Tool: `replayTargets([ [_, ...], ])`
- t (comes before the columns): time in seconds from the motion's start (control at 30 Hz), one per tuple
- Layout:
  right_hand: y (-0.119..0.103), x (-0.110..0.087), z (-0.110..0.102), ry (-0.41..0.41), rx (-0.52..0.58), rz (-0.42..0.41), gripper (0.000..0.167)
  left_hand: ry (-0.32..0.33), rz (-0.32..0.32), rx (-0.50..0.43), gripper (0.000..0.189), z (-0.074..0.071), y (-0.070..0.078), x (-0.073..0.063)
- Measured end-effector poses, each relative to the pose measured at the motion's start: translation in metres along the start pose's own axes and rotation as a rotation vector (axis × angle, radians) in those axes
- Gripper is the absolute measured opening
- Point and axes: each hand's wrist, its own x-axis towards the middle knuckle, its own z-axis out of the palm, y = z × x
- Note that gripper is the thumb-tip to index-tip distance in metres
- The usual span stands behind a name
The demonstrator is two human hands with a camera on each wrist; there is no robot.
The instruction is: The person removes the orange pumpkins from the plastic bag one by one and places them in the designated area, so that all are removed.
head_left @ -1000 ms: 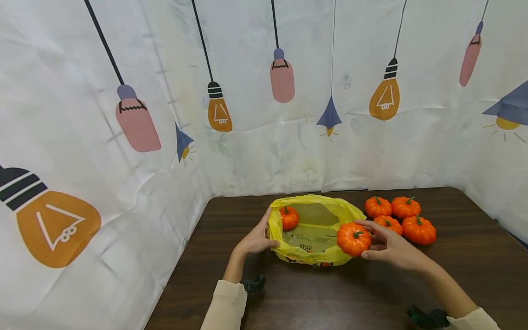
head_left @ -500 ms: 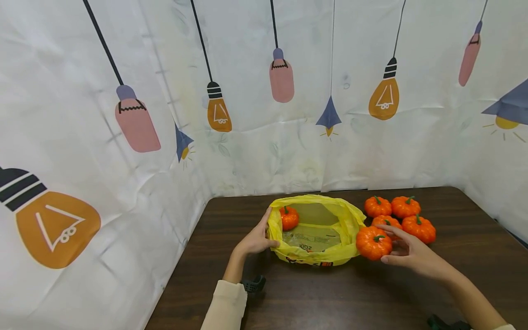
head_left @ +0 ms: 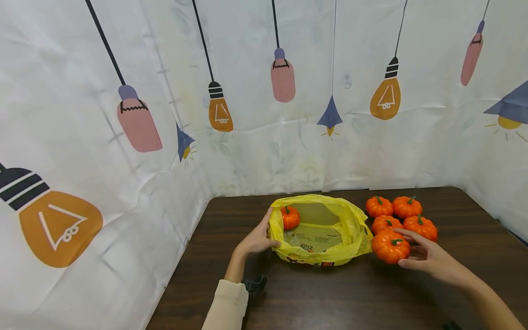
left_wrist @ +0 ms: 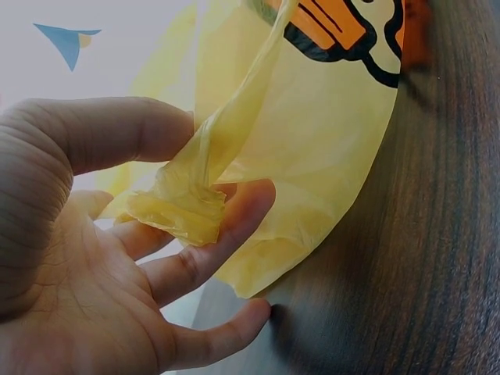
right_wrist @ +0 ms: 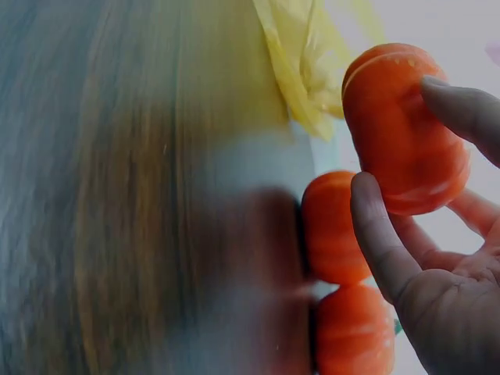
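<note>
A yellow plastic bag [head_left: 345,247] lies with its mouth held wide, one small orange pumpkin [head_left: 290,218] inside at its left. At the bag's left rim, my left hand [head_left: 255,237] pinches the plastic; the left wrist view has a crumpled fold of it [left_wrist: 183,207] between thumb and fingers. My right hand [head_left: 433,256] grips another orange pumpkin [head_left: 390,247] with a green stem, just right of the bag. In the right wrist view that pumpkin [right_wrist: 402,129] is raised off the table, thumb on one side and fingers on the other.
Several more pumpkins [head_left: 420,228] sit clustered on the dark wooden table [head_left: 321,298], behind the held one. A white curtain [head_left: 255,160] printed with lamps stands along the table's back and left side.
My right hand has carried its pumpkin rightward, from over the bag's front right rim to in front of the cluster. My left hand has kept its place on the bag.
</note>
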Motion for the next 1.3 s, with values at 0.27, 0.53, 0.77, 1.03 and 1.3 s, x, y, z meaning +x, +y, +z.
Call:
replayTargets([
  [0.27, 0.01, -0.005, -0.01, -0.001, -0.046, 0.015, 0.07, 0.006, -0.009, 0.018, 0.117, 0.0, 0.001, -0.001],
  [0.53, 0.018, -0.005, -0.016, -0.041, -0.037, 0.013, 0.07, 0.003, -0.006, 0.009, 0.116, 0.001, 0.002, 0.0],
  [0.77, 0.025, -0.001, -0.017, -0.071, -0.096, 0.023, 0.07, 0.004, -0.015, -0.001, 0.117, 0.001, 0.002, -0.001],
  [1.03, 0.029, 0.001, -0.017, -0.066, -0.138, 0.026, 0.071, 0.008, -0.021, -0.002, 0.116, 0.001, 0.001, -0.002],
  [1.3, 0.033, 0.003, -0.018, -0.041, -0.227, 0.003, 0.071, 0.019, -0.018, 0.018, 0.116, 0.001, 0.002, -0.002],
])
